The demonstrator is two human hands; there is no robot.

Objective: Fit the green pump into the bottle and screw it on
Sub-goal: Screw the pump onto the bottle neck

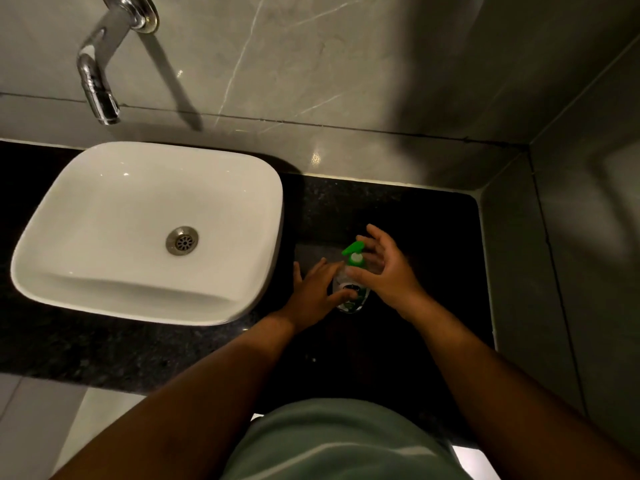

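Note:
A clear bottle [348, 299] with a green label stands upright on the dark counter, right of the sink. The green pump [354, 252] sits on its neck, nozzle pointing up-left. My left hand [317, 294] holds the bottle's left side, thumb across the label and fingers spread. My right hand [384, 268] is at the pump's collar from the right, thumb and fingertips touching the collar, the other fingers fanned out above the pump head.
A white basin [83, 268] with a metal drain [182, 240] fills the counter's left part. A chrome wall tap [98, 88] hangs above it. Grey marble walls close the back and right side. The black counter's [415, 216] front edge lies near my body.

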